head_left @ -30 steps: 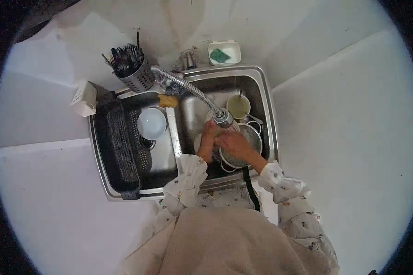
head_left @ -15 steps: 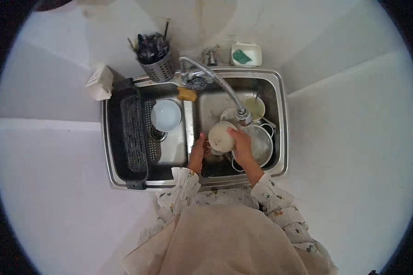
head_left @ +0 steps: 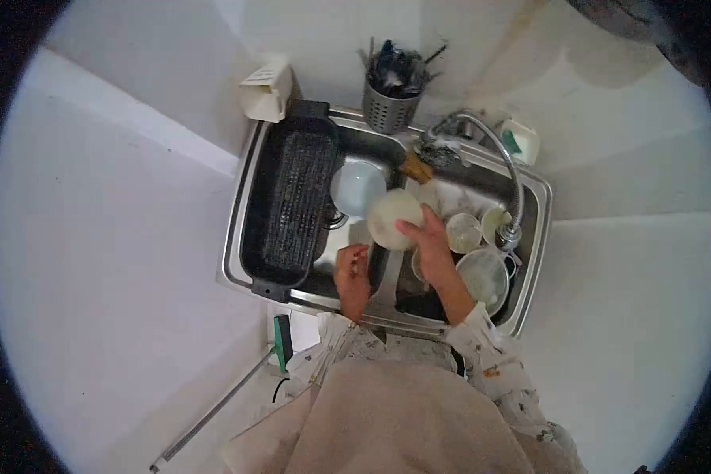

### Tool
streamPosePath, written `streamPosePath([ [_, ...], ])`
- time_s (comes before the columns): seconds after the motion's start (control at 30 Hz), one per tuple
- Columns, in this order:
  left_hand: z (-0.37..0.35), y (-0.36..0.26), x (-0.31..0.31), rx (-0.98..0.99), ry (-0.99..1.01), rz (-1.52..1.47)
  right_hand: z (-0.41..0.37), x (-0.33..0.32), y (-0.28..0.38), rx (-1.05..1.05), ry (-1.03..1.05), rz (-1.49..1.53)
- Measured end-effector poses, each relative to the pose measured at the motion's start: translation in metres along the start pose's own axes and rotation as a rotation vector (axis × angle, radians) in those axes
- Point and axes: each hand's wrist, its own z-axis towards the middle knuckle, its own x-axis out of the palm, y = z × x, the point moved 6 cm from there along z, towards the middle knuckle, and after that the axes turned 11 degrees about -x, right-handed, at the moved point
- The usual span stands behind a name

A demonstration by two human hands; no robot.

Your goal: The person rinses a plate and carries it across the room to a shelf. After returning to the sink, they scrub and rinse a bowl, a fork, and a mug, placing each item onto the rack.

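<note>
My right hand (head_left: 432,246) grips a cream-coloured bowl (head_left: 393,219) by its right edge, thumb on the near face. The bowl is over the sink's divider, beside a pale bluish-white bowl (head_left: 358,188) in the left basin. My left hand (head_left: 353,274) hovers below and left of the held bowl, apart from it, its fingers loosely bent and nothing visible in them. To the right of my right hand, a small bowl (head_left: 464,233), a cup with greenish liquid (head_left: 494,224) and a large pale pot (head_left: 483,278) sit in the right basin.
A black ribbed rack (head_left: 292,201) fills the left side of the steel sink (head_left: 231,265). Behind stand a perforated utensil holder (head_left: 389,113), a white container (head_left: 265,93) and a flexible faucet (head_left: 513,166). A yellow sponge (head_left: 415,168) lies by the divider; a green squeegee (head_left: 283,344) leans below.
My view has turned and shifted left. My right hand has carried the cream bowl from the right basin to the divider, while my left hand has moved over the left basin.
</note>
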Motion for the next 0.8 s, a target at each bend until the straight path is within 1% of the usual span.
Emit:
streamPosePath([
  [0.03, 0.003, -0.01, -0.021, 0.12, -0.095, 0.039, 0.017, 0.018, -0.014, 0.033, 0.016, -0.018],
  [0.07, 0.006, -0.021, -0.04, 0.121, -0.157, 0.202, 0.036, 0.038, -0.031, 0.061, 0.033, -0.035],
  [0.1, 0.01, -0.017, -0.055, 0.123, -0.171, 0.203, 0.053, 0.063, -0.04, 0.098, 0.014, 0.125],
  [0.13, 0.013, -0.014, -0.071, 0.148, -0.248, 0.289, 0.069, 0.09, -0.05, 0.136, -0.006, 0.285],
  [0.17, 0.015, -0.01, -0.086, 0.175, -0.322, 0.375, 0.086, 0.112, -0.071, 0.243, -0.046, 0.398],
  [0.2, 0.021, 0.002, -0.095, 0.143, -0.266, 0.44, 0.101, 0.132, -0.093, 0.351, -0.089, 0.509],
  [0.23, 0.022, 0.008, -0.102, 0.146, -0.27, 0.441, 0.117, 0.153, -0.11, 0.349, -0.085, 0.512],
  [0.3, 0.024, 0.023, -0.111, 0.107, -0.254, 0.567, 0.142, 0.18, -0.148, 0.397, -0.28, 0.695],
  [0.33, 0.024, 0.028, -0.111, 0.12, -0.213, 0.603, 0.152, 0.189, -0.159, 0.394, -0.283, 0.697],
  [0.37, 0.023, 0.033, -0.114, 0.125, -0.21, 0.604, 0.161, 0.191, -0.17, 0.379, -0.379, 0.668],
  [0.4, 0.02, 0.032, -0.111, 0.162, -0.164, 0.643, 0.168, 0.19, -0.181, 0.365, -0.477, 0.637],
  [0.43, 0.018, 0.032, -0.107, 0.196, -0.12, 0.68, 0.178, 0.191, -0.202, 0.364, -0.48, 0.638],
  [0.5, 0.017, 0.035, -0.103, 0.206, -0.085, 0.705, 0.194, 0.196, -0.227, 0.304, -0.491, 0.854],
  [0.57, 0.018, 0.041, -0.101, 0.169, -0.086, 0.77, 0.204, 0.193, -0.243, 0.312, -0.567, 0.788],
  [0.63, 0.02, 0.034, -0.102, 0.153, -0.078, 0.763, 0.204, 0.189, -0.237, 0.326, -0.642, 0.635],
  [0.7, 0.02, 0.032, -0.1, 0.152, -0.069, 0.741, 0.203, 0.183, -0.229, 0.354, -0.688, 0.391],
  [0.8, 0.02, 0.038, -0.1, 0.161, -0.061, 0.773, 0.198, 0.175, -0.239, 0.376, -0.715, 0.06],
])
